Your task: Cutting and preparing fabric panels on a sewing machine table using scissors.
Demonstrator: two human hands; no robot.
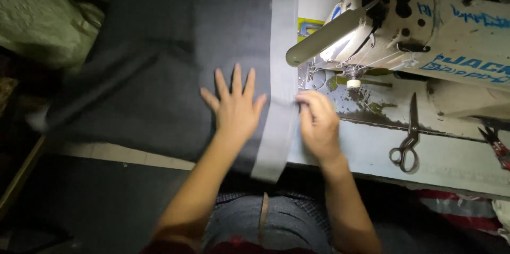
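Note:
A large dark grey fabric (159, 63) lies spread over the sewing table, with a lighter grey strip (284, 68) running along its right edge toward me. My left hand (235, 106) rests flat on the dark fabric, fingers spread, just left of the strip. My right hand (319, 124) pinches the strip's right edge near the front of the table. A cream-coloured sewing machine (404, 26) stands to the right, its needle area (353, 81) just beyond my right hand.
Metal scissors (408, 140) lie on the white table top (372, 153) right of my hand. A red-handled tool (496, 145) sits at the far right edge. A pale bundled bag (42, 18) lies at the upper left. My lap is below the table edge.

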